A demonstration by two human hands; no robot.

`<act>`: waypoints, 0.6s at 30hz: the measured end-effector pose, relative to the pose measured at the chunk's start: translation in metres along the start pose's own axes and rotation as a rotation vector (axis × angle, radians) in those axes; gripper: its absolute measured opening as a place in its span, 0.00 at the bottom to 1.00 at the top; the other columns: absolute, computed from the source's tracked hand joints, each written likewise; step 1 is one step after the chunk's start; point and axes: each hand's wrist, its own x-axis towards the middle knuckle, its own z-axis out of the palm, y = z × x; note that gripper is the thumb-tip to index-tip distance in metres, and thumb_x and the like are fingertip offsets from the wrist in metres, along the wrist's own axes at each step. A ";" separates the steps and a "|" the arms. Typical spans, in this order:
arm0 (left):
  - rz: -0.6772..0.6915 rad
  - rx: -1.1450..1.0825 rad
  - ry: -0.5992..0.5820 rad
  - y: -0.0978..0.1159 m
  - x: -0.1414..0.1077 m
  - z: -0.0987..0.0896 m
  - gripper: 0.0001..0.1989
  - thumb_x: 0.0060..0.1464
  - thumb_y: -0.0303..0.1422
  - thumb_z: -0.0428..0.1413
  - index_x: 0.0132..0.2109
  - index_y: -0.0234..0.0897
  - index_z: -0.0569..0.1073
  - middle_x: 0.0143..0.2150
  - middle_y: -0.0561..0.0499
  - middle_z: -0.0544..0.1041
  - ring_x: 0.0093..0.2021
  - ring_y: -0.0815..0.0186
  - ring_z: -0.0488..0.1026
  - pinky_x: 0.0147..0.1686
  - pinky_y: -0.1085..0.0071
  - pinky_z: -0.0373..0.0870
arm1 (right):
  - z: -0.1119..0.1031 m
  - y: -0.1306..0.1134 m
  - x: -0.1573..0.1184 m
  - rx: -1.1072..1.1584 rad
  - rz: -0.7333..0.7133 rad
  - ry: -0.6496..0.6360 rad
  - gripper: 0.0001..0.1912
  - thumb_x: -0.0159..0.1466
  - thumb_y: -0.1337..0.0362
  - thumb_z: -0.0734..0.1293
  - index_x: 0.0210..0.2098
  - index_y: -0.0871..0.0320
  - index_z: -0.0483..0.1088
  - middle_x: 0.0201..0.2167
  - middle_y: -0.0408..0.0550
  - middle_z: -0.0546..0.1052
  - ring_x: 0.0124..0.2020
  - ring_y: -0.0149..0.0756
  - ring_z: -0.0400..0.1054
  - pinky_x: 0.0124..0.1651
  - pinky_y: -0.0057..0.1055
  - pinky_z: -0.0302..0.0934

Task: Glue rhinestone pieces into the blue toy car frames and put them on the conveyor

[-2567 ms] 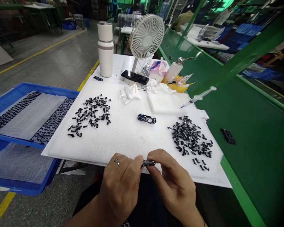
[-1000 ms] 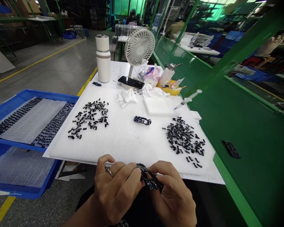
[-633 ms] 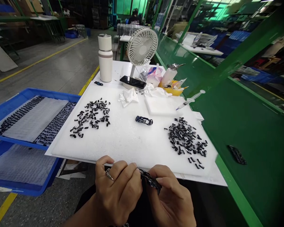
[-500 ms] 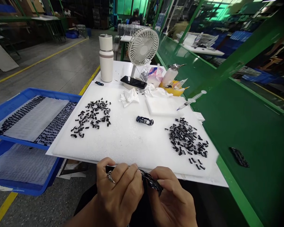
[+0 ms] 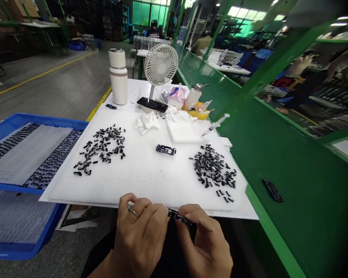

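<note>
Near the table's front edge, my left hand (image 5: 142, 233), with a ring on one finger, is closed on one end of a glossy black toy car body (image 5: 178, 216). Fingers and thumb of my right hand (image 5: 205, 241) pinch its other end. Much of the body is hidden by the fingers. Beyond the hands, a dark toy car body (image 5: 166, 150) with window openings lies on the white foam sheet (image 5: 139, 173). Small black parts lie in a loose pile (image 5: 103, 146) on the left, and a denser pile (image 5: 211, 166) is on the right.
Blue trays (image 5: 14, 117) with rows of parts stand at the left. Toward the back are a white bottle (image 5: 118, 87), a fan (image 5: 161, 63), a phone (image 5: 152, 104), crumpled tissue (image 5: 147, 122), a yellow tray (image 5: 201, 115) and a syringe (image 5: 216, 124). Another black car body (image 5: 272, 190) lies on the green surface.
The view has swung a little to the right, so the table appears farther left. Both hands keep hold of the car body, which has turned slightly and shows less between the fingers.
</note>
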 end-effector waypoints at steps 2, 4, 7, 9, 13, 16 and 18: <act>-0.016 -0.059 -0.040 0.004 0.001 0.006 0.07 0.58 0.19 0.52 0.43 0.30 0.71 0.32 0.50 0.76 0.33 0.64 0.71 0.43 0.58 0.58 | -0.007 -0.004 -0.001 -0.049 0.107 0.033 0.13 0.60 0.77 0.65 0.41 0.56 0.65 0.32 0.46 0.72 0.36 0.32 0.70 0.38 0.27 0.68; 0.003 -0.118 -0.099 0.007 0.000 0.012 0.10 0.58 0.20 0.52 0.48 0.29 0.69 0.37 0.47 0.76 0.38 0.62 0.71 0.44 0.59 0.60 | -0.025 -0.005 -0.002 -0.103 0.284 0.092 0.08 0.59 0.71 0.68 0.38 0.56 0.67 0.31 0.45 0.74 0.33 0.31 0.71 0.35 0.23 0.69; 0.035 -0.164 -0.152 0.007 -0.005 0.017 0.17 0.57 0.19 0.53 0.54 0.28 0.66 0.46 0.42 0.73 0.47 0.60 0.69 0.46 0.60 0.62 | -0.081 0.005 -0.002 -0.107 0.635 0.306 0.15 0.53 0.61 0.74 0.37 0.56 0.68 0.31 0.45 0.76 0.30 0.31 0.72 0.31 0.21 0.68; 0.038 -0.155 -0.142 0.003 -0.008 0.019 0.18 0.57 0.18 0.54 0.55 0.27 0.66 0.47 0.42 0.72 0.49 0.61 0.68 0.47 0.62 0.63 | -0.135 0.019 -0.005 -0.068 0.807 0.532 0.24 0.46 0.56 0.77 0.38 0.55 0.68 0.33 0.45 0.75 0.31 0.32 0.72 0.32 0.22 0.69; 0.041 -0.132 -0.153 -0.009 -0.012 0.020 0.17 0.59 0.20 0.54 0.55 0.28 0.66 0.47 0.43 0.72 0.51 0.62 0.68 0.49 0.64 0.65 | -0.244 0.044 -0.029 -0.213 0.983 0.781 0.28 0.30 0.62 0.79 0.29 0.55 0.67 0.22 0.45 0.72 0.22 0.33 0.68 0.23 0.25 0.67; 0.030 -0.117 -0.169 -0.018 -0.014 0.019 0.17 0.60 0.22 0.54 0.56 0.30 0.65 0.48 0.44 0.72 0.52 0.61 0.68 0.50 0.64 0.67 | -0.295 0.052 -0.055 -0.364 1.090 0.804 0.25 0.25 0.65 0.77 0.22 0.56 0.66 0.18 0.51 0.72 0.17 0.41 0.67 0.17 0.33 0.65; 0.013 -0.100 -0.171 -0.022 -0.015 0.018 0.16 0.61 0.23 0.53 0.56 0.32 0.65 0.49 0.44 0.72 0.52 0.61 0.68 0.51 0.63 0.68 | -0.315 0.052 -0.068 -0.455 1.093 0.738 0.22 0.26 0.61 0.77 0.20 0.55 0.67 0.19 0.58 0.73 0.17 0.48 0.69 0.18 0.40 0.66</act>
